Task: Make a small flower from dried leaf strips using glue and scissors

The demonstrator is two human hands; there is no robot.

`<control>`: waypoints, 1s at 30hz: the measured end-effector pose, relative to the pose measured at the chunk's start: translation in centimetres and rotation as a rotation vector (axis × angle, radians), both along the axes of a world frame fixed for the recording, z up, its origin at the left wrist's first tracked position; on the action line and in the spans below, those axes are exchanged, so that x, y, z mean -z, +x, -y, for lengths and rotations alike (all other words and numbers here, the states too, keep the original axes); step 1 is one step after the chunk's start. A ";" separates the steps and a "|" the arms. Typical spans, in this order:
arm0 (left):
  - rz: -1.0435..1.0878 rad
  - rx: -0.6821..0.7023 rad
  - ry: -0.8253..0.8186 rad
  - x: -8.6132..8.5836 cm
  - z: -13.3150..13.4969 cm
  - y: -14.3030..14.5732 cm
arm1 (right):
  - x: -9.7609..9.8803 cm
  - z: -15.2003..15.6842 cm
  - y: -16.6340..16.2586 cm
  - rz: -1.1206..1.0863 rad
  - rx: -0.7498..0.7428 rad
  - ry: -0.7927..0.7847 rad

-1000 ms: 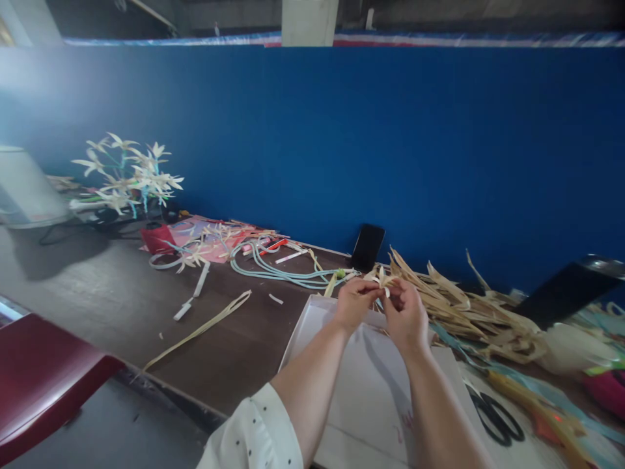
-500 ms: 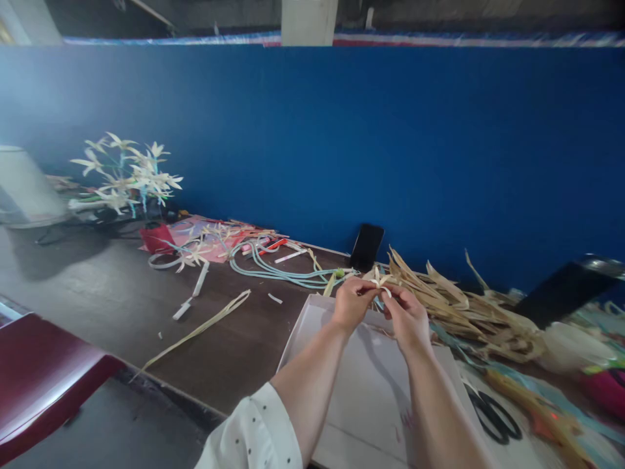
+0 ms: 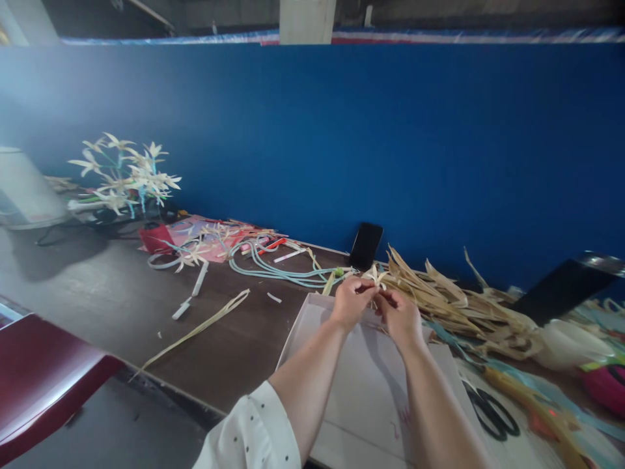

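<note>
My left hand (image 3: 350, 301) and my right hand (image 3: 399, 316) meet above the far edge of a shallow white box (image 3: 371, 384). Both pinch a small pale flower of dried leaf strips (image 3: 376, 276), whose petals stick up between my fingertips. The fingers of both hands are curled tight round its base. Just behind my hands lies a heap of dried straw-coloured leaves (image 3: 454, 303).
A black phone (image 3: 366, 245) leans on the blue wall. Light blue cords (image 3: 273, 267) and loose leaf strips (image 3: 200, 326) lie on the dark table. A bunch of finished leaf flowers (image 3: 127, 173) stands far left. Black scissors (image 3: 493, 412) lie right of the box. A red chair (image 3: 43, 378) is at lower left.
Both hands have drawn slightly closer together and a little left and away; the right hand's fingers have closed tighter on the flower's base.
</note>
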State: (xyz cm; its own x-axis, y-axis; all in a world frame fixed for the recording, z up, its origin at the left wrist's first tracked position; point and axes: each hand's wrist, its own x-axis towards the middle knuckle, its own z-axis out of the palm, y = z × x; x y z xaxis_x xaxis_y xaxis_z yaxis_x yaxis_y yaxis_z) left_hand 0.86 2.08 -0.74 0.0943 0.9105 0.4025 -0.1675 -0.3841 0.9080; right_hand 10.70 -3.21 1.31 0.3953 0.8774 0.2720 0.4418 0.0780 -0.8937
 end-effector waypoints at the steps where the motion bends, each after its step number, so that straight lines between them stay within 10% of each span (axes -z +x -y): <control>1: -0.006 -0.001 0.018 0.0 0.0 0.0 | 0.0 0.0 0.0 0.008 0.002 0.001; 23: -0.117 -0.045 0.161 -1.2 0.5 -0.5 | 0.5 0.1 0.2 0.230 0.066 0.033; 30: -0.144 -0.129 0.184 -1.1 0.2 -0.8 | 0.1 0.0 0.2 -0.126 -0.038 0.047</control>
State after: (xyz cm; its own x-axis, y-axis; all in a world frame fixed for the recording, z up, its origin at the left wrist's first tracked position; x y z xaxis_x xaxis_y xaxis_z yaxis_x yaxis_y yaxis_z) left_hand 0.05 1.83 0.37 0.0502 0.8313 0.5535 0.0192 -0.5549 0.8317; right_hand 10.85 -3.19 1.22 0.3958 0.8799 0.2630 0.3220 0.1353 -0.9370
